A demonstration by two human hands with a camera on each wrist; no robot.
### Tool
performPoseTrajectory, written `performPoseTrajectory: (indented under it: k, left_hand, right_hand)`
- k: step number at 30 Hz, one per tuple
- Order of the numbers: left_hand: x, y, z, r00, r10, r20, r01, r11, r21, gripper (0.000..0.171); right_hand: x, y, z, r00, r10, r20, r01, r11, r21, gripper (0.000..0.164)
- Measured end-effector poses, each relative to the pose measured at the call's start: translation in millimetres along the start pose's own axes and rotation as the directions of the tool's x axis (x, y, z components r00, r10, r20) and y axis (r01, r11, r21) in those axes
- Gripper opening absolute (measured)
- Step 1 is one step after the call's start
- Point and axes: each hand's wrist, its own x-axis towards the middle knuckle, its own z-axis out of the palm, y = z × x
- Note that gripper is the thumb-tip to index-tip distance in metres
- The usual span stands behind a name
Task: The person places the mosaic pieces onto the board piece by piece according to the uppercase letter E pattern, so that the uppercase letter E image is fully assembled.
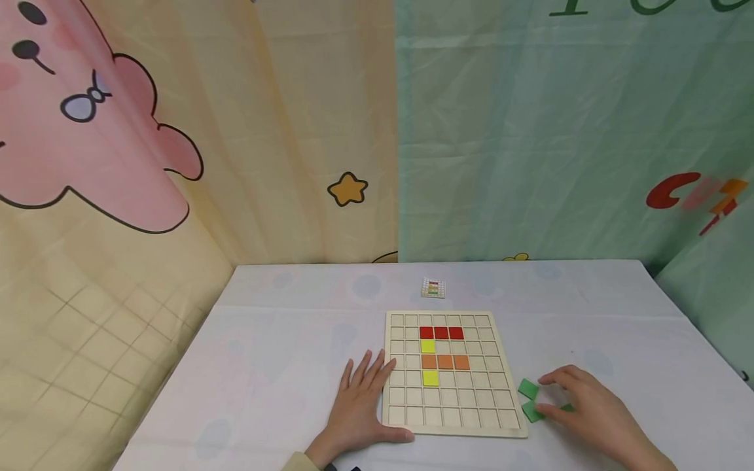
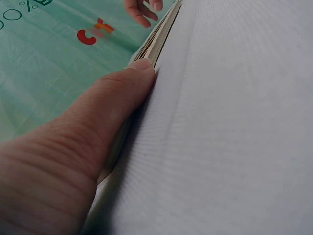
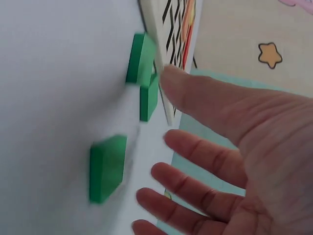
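Observation:
A pale wooden grid board lies flat on the table. On it sit red tiles, two yellow tiles and a row of orange tiles. My left hand rests at the board's left edge with fingers spread, its thumb against the near edge. Just right of the board my right hand hovers over three green tiles, thumb and fingers apart. Two green tiles lie beside the board's right edge; the third green tile is partly hidden by this hand in the head view.
A small pattern card lies behind the board, showing a coloured grid. The table has a pale cloth cover. Printed curtains hang at the back and sides.

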Motion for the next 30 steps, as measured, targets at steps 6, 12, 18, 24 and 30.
performPoseTrajectory:
  k: [6,12,18,24,30]
  left_hand:
    - [-0.1,0.7,-2.3,1.0,-0.01,0.018,0.01,1.0,-0.009,0.117]
    - [0.6,0.4,-1.7,0.999,-0.017,0.033,0.018,1.0,-0.004,0.118]
    - [0.4,-0.3,-1.3,0.999,-0.014,0.03,0.014,1.0,-0.004,0.118]
    - [0.3,0.1,-1.8,0.999,-0.02,0.035,0.02,1.0,-0.011,0.118]
    - [1.1,0.9,-1.9,0.999,-0.023,0.04,0.023,1.0,-0.014,0.118]
  right_hand:
    - [-1.9,20.5,-3.8,0.99,0.105,0.099,-0.103,0.994,-0.023,0.05]
    - [-0.1,26.2,-0.5,0.972,0.19,0.141,-0.202,0.976,0.076,0.043]
    - [0.6,25.1,4.4,0.986,0.148,0.081,-0.159,0.976,0.147,0.035]
    - [3.6,25.5,7.6,0.993,0.115,0.039,-0.119,0.981,0.155,0.033]
    - [2.6,27.0,4.7,0.988,0.151,0.037,-0.155,0.979,0.136,0.036]
